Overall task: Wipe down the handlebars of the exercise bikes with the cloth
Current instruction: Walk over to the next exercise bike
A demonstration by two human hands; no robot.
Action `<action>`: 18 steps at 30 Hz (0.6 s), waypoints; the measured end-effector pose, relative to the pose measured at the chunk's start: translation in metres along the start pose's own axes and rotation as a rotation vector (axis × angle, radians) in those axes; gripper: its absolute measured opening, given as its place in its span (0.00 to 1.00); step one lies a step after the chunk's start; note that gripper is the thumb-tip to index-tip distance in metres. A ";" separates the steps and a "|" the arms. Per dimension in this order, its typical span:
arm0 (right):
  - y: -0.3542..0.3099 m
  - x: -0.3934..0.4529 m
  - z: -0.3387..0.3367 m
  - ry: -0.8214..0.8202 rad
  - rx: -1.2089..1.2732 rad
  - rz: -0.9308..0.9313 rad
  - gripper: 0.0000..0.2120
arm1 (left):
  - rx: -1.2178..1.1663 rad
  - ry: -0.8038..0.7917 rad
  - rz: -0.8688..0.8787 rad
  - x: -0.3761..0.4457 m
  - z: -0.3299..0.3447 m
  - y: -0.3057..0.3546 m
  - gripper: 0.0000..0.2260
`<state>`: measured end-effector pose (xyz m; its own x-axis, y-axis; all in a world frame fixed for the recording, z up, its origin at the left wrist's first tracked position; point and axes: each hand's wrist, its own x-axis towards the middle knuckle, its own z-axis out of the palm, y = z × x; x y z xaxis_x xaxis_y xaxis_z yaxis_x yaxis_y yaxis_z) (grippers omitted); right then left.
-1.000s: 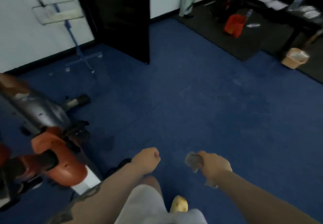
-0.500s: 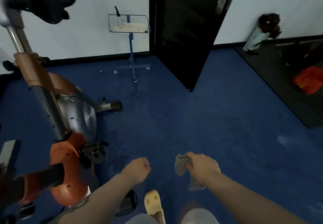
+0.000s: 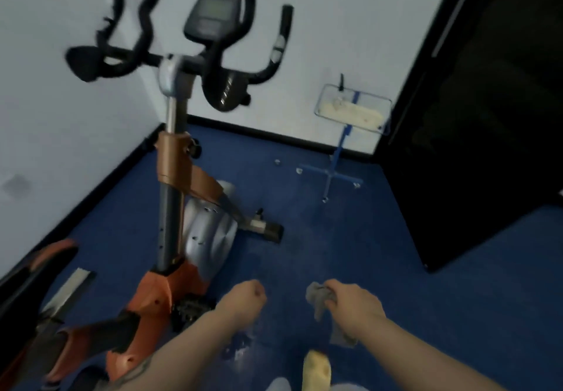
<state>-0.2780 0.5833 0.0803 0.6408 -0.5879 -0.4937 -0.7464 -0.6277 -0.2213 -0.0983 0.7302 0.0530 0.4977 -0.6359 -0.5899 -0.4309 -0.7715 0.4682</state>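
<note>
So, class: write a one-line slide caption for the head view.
Right hand grips the cloth, left hand fisted, facing the exercise bike's black handlebars.

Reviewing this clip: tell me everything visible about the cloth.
The cloth is a small grey rag, soft and crumpled, bunched in the right hand. One wad sticks out past the fingers toward the left hand, and a tail hangs below the wrist. It is held low over the blue carpet, apart from the bike's handlebars.
</note>
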 end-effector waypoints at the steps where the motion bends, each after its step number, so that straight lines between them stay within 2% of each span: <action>1: -0.002 0.019 -0.017 0.017 -0.006 -0.047 0.14 | -0.035 0.022 -0.012 0.008 -0.009 0.007 0.09; 6: -0.038 0.091 -0.075 0.039 0.030 -0.231 0.16 | -0.318 0.233 -0.058 0.035 -0.051 0.033 0.11; 8: -0.062 0.113 -0.096 0.076 0.137 -0.251 0.16 | -0.409 0.305 -0.060 0.043 -0.071 0.035 0.11; 11: -0.098 0.144 -0.134 0.194 0.449 -0.287 0.12 | -0.508 0.437 -0.055 0.064 -0.111 0.033 0.09; 15: -0.147 0.179 -0.194 0.480 0.782 -0.422 0.10 | -0.655 0.717 0.055 0.094 -0.184 0.042 0.07; 18: -0.181 0.199 -0.246 0.749 0.808 -0.610 0.10 | -0.801 0.887 0.155 0.111 -0.249 0.061 0.08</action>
<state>0.0290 0.4540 0.2290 0.6665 -0.6234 0.4088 -0.0201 -0.5631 -0.8261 0.1177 0.6070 0.1799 0.9616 -0.2739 0.0192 -0.0987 -0.2798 0.9550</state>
